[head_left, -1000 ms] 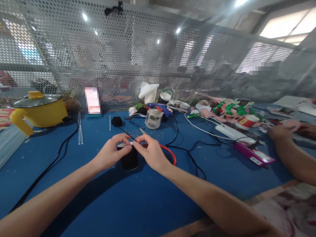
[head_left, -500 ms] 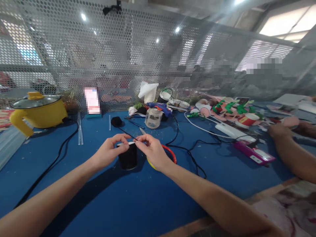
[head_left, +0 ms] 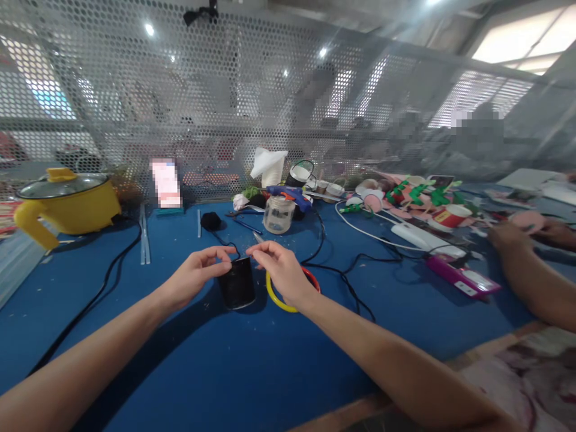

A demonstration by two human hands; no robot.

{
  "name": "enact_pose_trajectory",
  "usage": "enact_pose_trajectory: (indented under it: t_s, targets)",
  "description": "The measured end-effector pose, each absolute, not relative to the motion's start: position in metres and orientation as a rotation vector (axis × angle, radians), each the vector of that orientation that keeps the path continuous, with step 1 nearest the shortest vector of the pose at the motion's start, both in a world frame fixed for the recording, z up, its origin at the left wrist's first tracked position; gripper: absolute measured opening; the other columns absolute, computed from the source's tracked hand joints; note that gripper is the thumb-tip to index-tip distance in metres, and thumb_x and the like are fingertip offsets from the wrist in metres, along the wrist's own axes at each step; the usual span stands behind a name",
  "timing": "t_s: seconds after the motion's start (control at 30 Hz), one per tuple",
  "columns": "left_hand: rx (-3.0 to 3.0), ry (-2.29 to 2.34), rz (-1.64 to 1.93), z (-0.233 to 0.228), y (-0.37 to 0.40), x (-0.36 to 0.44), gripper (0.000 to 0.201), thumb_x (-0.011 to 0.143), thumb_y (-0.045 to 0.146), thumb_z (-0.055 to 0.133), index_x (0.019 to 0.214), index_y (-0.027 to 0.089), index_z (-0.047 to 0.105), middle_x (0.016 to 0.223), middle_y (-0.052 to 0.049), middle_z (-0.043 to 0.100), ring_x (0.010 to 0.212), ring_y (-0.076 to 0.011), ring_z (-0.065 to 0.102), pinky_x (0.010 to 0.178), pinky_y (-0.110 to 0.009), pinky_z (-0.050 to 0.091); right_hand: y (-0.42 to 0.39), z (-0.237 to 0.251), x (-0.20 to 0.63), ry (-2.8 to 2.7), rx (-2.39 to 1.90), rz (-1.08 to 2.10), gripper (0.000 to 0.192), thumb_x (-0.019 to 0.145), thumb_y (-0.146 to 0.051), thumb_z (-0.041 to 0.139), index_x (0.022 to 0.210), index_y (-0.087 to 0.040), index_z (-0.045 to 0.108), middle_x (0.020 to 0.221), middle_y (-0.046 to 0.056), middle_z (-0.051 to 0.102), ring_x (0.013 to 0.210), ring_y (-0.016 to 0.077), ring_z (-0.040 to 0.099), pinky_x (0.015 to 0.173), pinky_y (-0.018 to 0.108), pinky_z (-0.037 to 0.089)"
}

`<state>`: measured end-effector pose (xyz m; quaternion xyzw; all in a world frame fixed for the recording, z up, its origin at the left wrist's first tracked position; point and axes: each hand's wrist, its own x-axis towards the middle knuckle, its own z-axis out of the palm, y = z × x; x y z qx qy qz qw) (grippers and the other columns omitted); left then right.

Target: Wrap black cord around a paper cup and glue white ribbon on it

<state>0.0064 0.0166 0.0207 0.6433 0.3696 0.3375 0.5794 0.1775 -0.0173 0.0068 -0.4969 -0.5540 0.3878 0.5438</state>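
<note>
The left hand (head_left: 194, 277) and the right hand (head_left: 279, 271) meet at the centre of the frame, each with thumb and forefinger pinched shut on a thin black thread (head_left: 227, 246) just above the rim of a black cup (head_left: 237, 283). The blue desk (head_left: 252, 372) fills the lower half of the frame, with a perforated metal screen (head_left: 225, 108) standing along its far edge. At the left edge sits a yellow pot (head_left: 63, 204) with a glass lid, its dark cable trailing toward the lower left. The black cup stands upright on the desk, between the two hands and slightly below their fingertips, so both are about equally near it; it leans a little to the left. The thread's run lies roughly from the fingers up and to the left, toward a small black pom-pom (head_left: 210, 221) farther back on the desk. Just right of the cup, partly under the right hand, lies a yellow and red ring (head_left: 281, 300). Behind, near the middle, stand a clear jar (head_left: 278, 215) and a blue glue gun (head_left: 292, 195). At the right edge another person's hand (head_left: 508, 237) rests among pink and green craft pieces.
</note>
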Motion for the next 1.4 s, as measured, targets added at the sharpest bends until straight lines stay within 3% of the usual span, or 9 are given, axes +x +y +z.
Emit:
enact_pose_trajectory:
  t_s: [0.47,0.67,0.83,0.97,1.23,1.4]
  targets:
    - [1.455,0.844,0.783,0.020,0.016,0.008,0.016,0.066,0.028,0.065,0.063,0.017,0.055,0.114,-0.009,0.057,0.119,-0.0262,0.041,0.102,-0.041,0.020,-0.015,0.005,0.179,-1.348,-1.171,0.849,0.023,0.082,-0.024,0.036,0.068,-0.018,0.054,0.083,0.004,0.062,0.082,0.0153,0.054,0.073,0.030,0.041]
    - [1.664,0.844,0.780,0.021,0.016,0.007,0.013,0.071,0.029,0.059,0.067,0.017,0.053,0.118,-0.011,0.052,0.121,-0.0251,0.038,0.102,-0.043,0.022,-0.019,0.010,0.180,-1.426,-1.194,0.818,0.015,0.080,-0.024,0.044,0.083,-0.017,0.057,0.088,0.005,0.062,0.080,0.0155,0.056,0.073,0.030,0.041]
    - [1.975,0.837,0.821,0.024,0.011,0.008,0.011,0.073,0.027,0.056,0.067,0.018,0.054,0.114,-0.011,0.052,0.123,-0.0254,0.034,0.100,-0.043,0.025,-0.020,0.008,0.179,-1.636,-1.111,0.757,0.022,0.081,-0.032,0.046,0.069,-0.018,0.058,0.100,0.007,0.058,0.097,0.0167,0.052,0.085,0.032,0.037]
    - [2.071,0.854,0.838,0.023,0.007,0.010,0.011,0.073,0.028,0.054,0.069,0.018,0.053,0.112,-0.011,0.053,0.120,-0.0254,0.037,0.099,-0.044,0.028,-0.020,0.005,0.178,-1.711,-1.088,0.752,0.016,0.078,-0.030,0.052,0.068,-0.018,0.056,0.099,0.008,0.056,0.103,0.0174,0.050,0.091,0.034,0.035]
    - [2.119,0.910,0.833,0.024,0.006,0.012,0.013,0.073,0.031,0.052,0.071,0.017,0.054,0.114,-0.014,0.051,0.122,-0.0260,0.036,0.101,-0.045,0.025,-0.023,0.008,0.175,-1.674,-1.073,0.777,0.010,0.077,-0.023,0.053,0.068,-0.018,0.054,0.101,0.008,0.055,0.102,0.0174,0.050,0.090,0.036,0.035]
    - [2.065,0.944,0.817,0.024,0.009,0.010,0.015,0.064,0.029,0.062,0.072,0.018,0.054,0.114,-0.012,0.053,0.122,-0.0273,0.036,0.101,-0.044,0.026,-0.022,0.007,0.175,-1.646,-1.109,0.803,0.011,0.079,-0.024,0.050,0.070,-0.018,0.052,0.104,0.008,0.054,0.098,0.0175,0.052,0.084,0.035,0.038]
